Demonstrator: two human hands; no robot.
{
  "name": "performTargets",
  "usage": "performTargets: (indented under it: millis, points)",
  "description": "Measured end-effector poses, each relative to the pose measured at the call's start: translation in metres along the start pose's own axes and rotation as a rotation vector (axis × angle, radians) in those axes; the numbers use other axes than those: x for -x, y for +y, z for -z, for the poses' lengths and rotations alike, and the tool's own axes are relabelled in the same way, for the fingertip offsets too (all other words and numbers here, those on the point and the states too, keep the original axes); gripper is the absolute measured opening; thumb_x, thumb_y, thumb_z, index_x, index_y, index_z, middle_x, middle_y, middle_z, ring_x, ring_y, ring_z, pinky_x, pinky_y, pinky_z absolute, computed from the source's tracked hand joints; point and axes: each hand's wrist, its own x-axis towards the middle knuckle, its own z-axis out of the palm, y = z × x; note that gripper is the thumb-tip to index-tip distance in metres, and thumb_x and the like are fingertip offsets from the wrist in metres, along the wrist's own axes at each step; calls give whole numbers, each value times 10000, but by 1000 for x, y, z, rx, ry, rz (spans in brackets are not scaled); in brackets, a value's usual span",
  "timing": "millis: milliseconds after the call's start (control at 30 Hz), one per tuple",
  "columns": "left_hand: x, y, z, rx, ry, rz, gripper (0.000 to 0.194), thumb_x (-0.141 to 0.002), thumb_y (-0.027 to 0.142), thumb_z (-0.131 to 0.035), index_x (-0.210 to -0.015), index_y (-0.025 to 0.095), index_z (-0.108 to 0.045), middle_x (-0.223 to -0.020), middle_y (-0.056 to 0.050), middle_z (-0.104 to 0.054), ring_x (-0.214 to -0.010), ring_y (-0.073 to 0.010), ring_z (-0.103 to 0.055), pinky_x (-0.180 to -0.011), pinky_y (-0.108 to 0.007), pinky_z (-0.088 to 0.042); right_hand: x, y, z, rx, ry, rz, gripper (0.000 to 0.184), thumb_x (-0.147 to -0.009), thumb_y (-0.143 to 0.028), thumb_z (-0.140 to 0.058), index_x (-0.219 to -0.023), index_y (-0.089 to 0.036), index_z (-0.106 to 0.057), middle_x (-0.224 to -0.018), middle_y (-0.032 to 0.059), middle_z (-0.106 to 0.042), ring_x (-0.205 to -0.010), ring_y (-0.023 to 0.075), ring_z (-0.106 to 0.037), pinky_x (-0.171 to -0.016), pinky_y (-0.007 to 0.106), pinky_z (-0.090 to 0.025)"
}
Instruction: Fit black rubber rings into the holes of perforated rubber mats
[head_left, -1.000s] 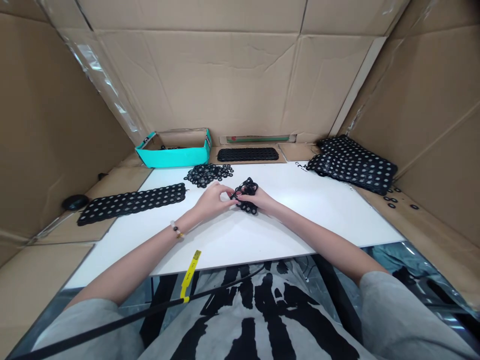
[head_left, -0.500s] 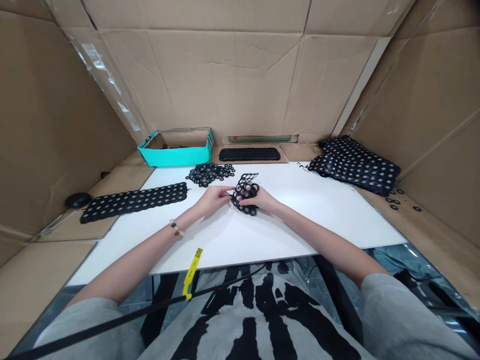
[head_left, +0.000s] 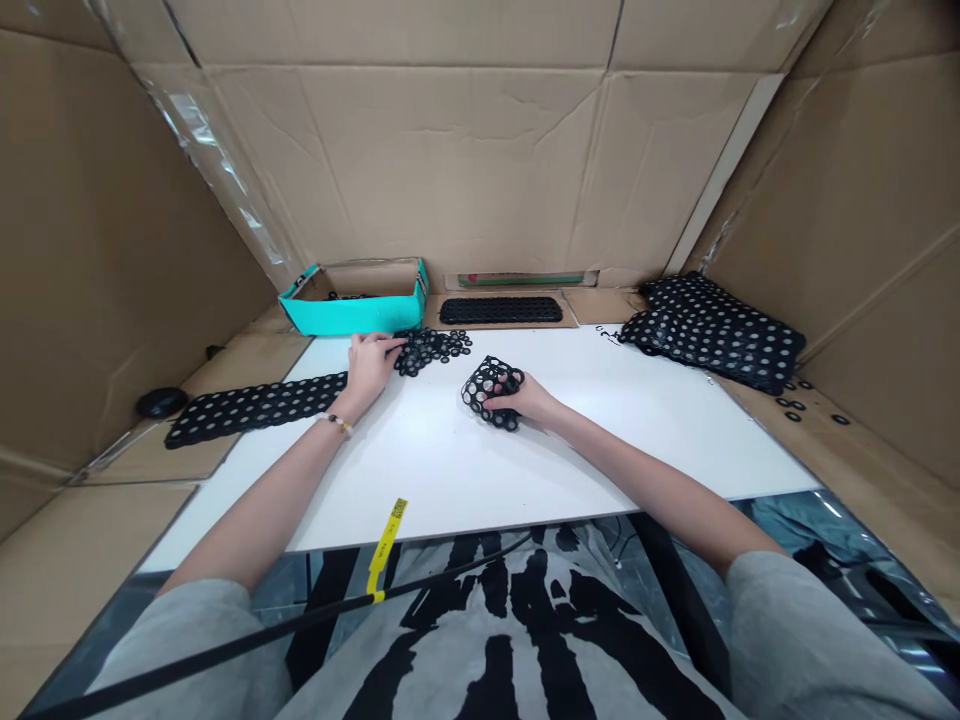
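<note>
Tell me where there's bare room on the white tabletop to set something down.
The white tabletop is bare between the left hand and right hand, down to the near edge, and between the right forearm and black mesh pile. The back left is crowded: loose rings, teal box and black strip sit close together.

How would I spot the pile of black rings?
Find the white tabletop, then the turquoise box near its far left. The pile of black rings lies at the left hand. Its rings lie heaped, loose, unlike the long mat.
</note>
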Motion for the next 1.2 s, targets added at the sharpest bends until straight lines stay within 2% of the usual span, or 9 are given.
performTargets:
  millis: [133,267,433,667,800,867,933,1100,1200]
  points:
    - [11,37,10,52,-18,-108,338,-927,340,-480,-1160,206,-686,-1150,-121,-660,-1104,-318,-495,-981,-488,-348,-1,0,0,-12,38,7,428,-430,-237,-883,-720,-179,-572,-774,-12,-657,-819,195,-646,-822,375,-508]
    - [36,87,14,268,-324,-328,353,-835,488,-623,-1004,194,-720,-918,-70,-710,-900,-236,-595,-851,-355,-443,-2,-3,-2,-8,85,9,399,-433,-237,-875,-697,-173,-582,-735,-29,-641,-738,157,-607,-803,353,-492]
    - [57,114,0,333,-389,-262,327,-762,439,-696,-987,205,-735,-902,-49,-725,-843,-212,-615,-776,-317,-463,-1,-5,-6,-124,2,58,354,-483,-249,-864,-735,-167,-629,-762,-21,-664,-753,146,-616,-807,319,-487]
    - [41,88,-13,729,-493,129,412,-624,460,-783,-899,153,-770,-792,-66,-740,-690,-183,-626,-647,-292,-475,-4,-3,-3,-23,-56,77,364,-471,-242,-874,-765,-164,-673,-808,21,-720,-754,173,-642,-804,350,-520]
    - [21,53,-16,775,-232,270,385,-617,459,-785,-852,155,-771,-882,-101,-754,-765,-210,-654,-715,-320,-493,-2,-3,-2,9,-48,36,363,-461,-238,-879,-744,-170,-662,-805,32,-723,-741,181,-641,-794,369,-535]
    - [11,34,-16,694,-48,274,345,-678,447,-736,-866,160,-773,-935,-103,-753,-840,-230,-658,-787,-337,-489,-1,-3,-3,-7,-43,24,373,-450,-233,-881,-725,-172,-636,-802,28,-721,-738,180,-640,-784,366,-538]
    - [3,18,-15,531,28,252,319,-769,435,-654,-906,176,-778,-1021,-101,-740,-960,-258,-631,-879,-368,-453,0,-3,-3,-21,-31,16,380,-451,-234,-879,-724,-171,-622,-807,24,-720,-743,175,-638,-778,356,-536]
    - [-4,-5,-2,-15,-48,279,434,-931,418,-413,-1255,273,-662,-1384,-102,-540,-1224,-382,-396,-949,-513,-324,0,-2,-2,-52,-24,4,392,-459,-226,-872,-746,-176,-611,-833,24,-722,-764,175,-637,-779,349,-528]
    - [-6,-21,13,-199,-118,321,498,-909,461,-423,-1321,244,-599,-1351,-150,-553,-1211,-429,-379,-915,-537,-332,0,-2,-1,-60,-35,2,380,-464,-224,-870,-749,-176,-624,-841,30,-724,-765,180,-637,-770,348,-526]
